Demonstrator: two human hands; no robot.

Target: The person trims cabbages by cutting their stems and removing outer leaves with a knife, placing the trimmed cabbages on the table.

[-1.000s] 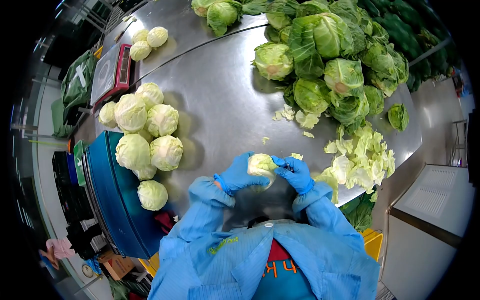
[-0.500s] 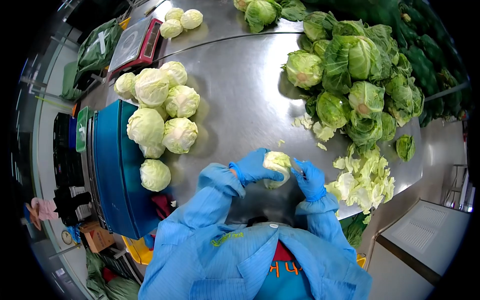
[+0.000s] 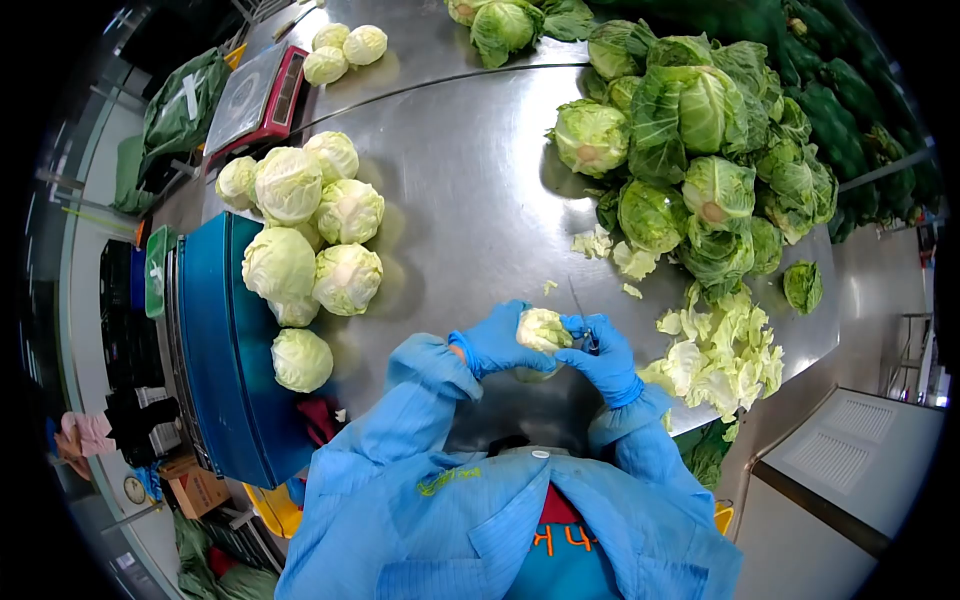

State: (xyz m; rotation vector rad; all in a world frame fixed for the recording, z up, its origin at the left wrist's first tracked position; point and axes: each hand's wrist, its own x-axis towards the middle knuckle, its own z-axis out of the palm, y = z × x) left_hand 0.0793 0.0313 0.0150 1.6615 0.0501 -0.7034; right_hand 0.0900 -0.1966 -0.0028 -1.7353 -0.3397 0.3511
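Observation:
A small, pale trimmed cabbage (image 3: 543, 330) is between my two blue-gloved hands, above the near edge of the metal table. My left hand (image 3: 497, 340) is closed around its left side. In my right hand (image 3: 606, 360) is a knife (image 3: 592, 343); its dark handle shows between the fingers and its thin blade points away from me. The fingertips of that hand touch the cabbage's right side. Torn pale leaves (image 3: 718, 355) lie in a heap to the right of my right hand.
Whole green cabbages (image 3: 700, 110) are piled at the right back. Several peeled cabbages (image 3: 290, 185) sit at the left, beside a blue bin (image 3: 222, 340). A red scale (image 3: 258, 100) stands behind them. More pale cabbages (image 3: 345, 50) lie at the far left of the metal table (image 3: 470, 190).
My right hand has moved left against the cabbage, and the knife has swung to point away from me. The cabbage has turned in my left hand. The view has shifted slightly.

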